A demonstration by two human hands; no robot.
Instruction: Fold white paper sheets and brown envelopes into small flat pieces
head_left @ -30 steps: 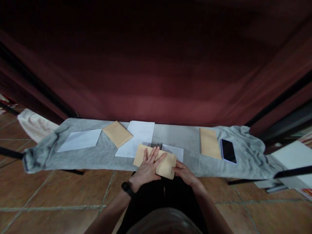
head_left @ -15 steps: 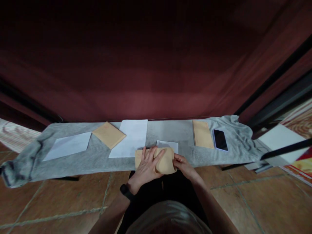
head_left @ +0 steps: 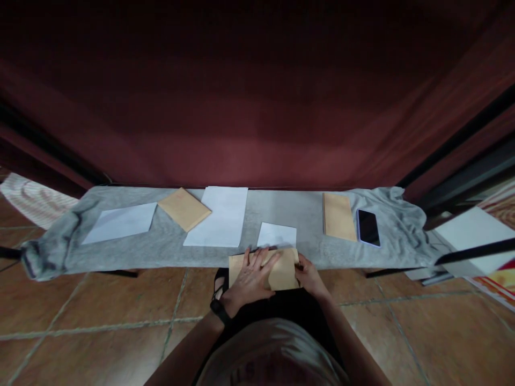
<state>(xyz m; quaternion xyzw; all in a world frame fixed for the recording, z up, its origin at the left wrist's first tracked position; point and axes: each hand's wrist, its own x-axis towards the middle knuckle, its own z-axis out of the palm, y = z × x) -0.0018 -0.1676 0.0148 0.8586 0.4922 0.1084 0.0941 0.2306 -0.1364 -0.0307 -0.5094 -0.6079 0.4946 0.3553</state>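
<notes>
A tan paper envelope (head_left: 284, 269) lies across my lap at the front edge of the cloth-covered surface. Spread flat over its left part is my left hand (head_left: 252, 276), fingers apart, with a black band on the wrist. My right hand (head_left: 309, 276) pinches the envelope's right end between thumb and fingers. Just beyond the envelope lies a small white sheet (head_left: 277, 235), its near edge close to the envelope's top.
On the grey cloth (head_left: 281, 206) lie a white paper stack (head_left: 225, 214), a tilted tan envelope (head_left: 184, 209), a white sheet (head_left: 120, 222) at left, tan envelopes (head_left: 339, 217) and a phone (head_left: 368, 227) at right. A dark red panel (head_left: 257, 128) rises behind.
The envelope has moved toward my body, with both hands on it, and its raised right part now looks flatter. More of the small white sheet shows. The view has shifted slightly.
</notes>
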